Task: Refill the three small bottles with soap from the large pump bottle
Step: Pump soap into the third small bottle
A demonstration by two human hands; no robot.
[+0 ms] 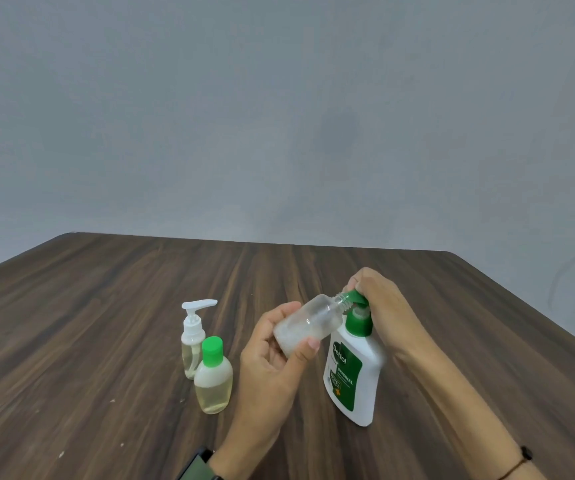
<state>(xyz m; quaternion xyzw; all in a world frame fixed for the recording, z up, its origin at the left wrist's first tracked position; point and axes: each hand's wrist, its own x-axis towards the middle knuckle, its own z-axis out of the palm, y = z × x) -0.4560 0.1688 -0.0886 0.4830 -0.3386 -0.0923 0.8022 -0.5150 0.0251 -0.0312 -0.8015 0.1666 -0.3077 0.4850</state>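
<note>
Clamped: my left hand [272, 351] grips clear bottle [310, 323], tilted, mouth up-right at green nozzle [355, 296]; right hand [379, 306] presses Dettol pump bottle [352, 372]. Two small bottles [213, 379] stand left, clear of the work.

Green pump [354, 296]; dark woodgrain table [140, 306]

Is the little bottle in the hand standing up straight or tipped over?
Tipped. The left hand holds the clear small bottle slanted, its open neck up against the green pump spout of the large pump bottle.
</note>
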